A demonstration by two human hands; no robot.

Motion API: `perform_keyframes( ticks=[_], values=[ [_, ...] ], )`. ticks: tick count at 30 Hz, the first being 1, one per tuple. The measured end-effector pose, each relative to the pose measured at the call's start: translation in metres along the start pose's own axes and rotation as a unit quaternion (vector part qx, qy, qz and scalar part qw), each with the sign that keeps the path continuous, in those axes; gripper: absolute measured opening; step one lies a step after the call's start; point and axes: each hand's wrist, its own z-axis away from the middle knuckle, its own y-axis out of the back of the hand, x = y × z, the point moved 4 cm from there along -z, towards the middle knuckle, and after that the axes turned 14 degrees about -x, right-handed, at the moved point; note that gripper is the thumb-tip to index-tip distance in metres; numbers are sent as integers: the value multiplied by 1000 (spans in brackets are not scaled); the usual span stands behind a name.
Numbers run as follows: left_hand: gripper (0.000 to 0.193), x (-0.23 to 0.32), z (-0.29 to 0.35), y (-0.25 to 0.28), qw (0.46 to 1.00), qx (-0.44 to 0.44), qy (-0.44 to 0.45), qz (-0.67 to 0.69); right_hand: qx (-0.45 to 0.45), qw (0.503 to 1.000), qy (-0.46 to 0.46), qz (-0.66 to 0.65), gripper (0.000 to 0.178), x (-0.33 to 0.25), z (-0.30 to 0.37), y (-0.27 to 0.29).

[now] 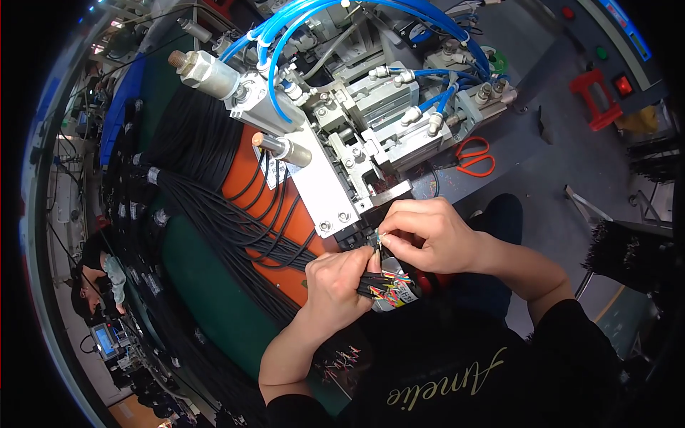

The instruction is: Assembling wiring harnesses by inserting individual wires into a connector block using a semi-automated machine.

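My left hand (335, 285) is closed around black cables (369, 285) whose stripped ends fan out in red, yellow, white and green wires (389, 291). Between its thumb and forefinger one cable end points up. At that tip my right hand (433, 232) pinches the thin coloured wires (379, 237), thumb against forefinger. Both hands are just in front of the metal press machine (321, 182), near its lower front corner. A silvery rounded thing (394, 268) with dark markings lies under the wire ends, partly covered by them.
Long black cables (242, 232) run over an orange board (246, 182) and green mat (203, 274) on the left. Blue air hoses (273, 64) arch above the machine. Red-handled scissors (476, 157) lie right of it. A person (93, 278) sits at the far left.
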Motion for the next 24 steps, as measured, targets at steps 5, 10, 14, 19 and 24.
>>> perform_keyframes(
  ticks=[5, 10, 14, 19, 24],
  values=[
    [21, -2, 0, 1, 1000, -5, -1, 5, -1, 1000, 0, 4, 9, -1, -1, 3],
    [13, -7, -4, 10, 993, -37, -39, 107, -63, 950, -91, -293, 9, 16, 1, -2],
    [19, -6, -2, 7, 993, -55, -35, 97, -49, 982, -65, -169, 8, 9, -1, 1],
    [29, 2, 5, -2, 999, -2, 18, -30, 6, 981, 22, 193, 7, -16, -3, 2],
    [42, 11, 1, 6, 995, 32, 15, -91, -23, 968, -21, 250, 6, -11, -4, 0]
  ],
)
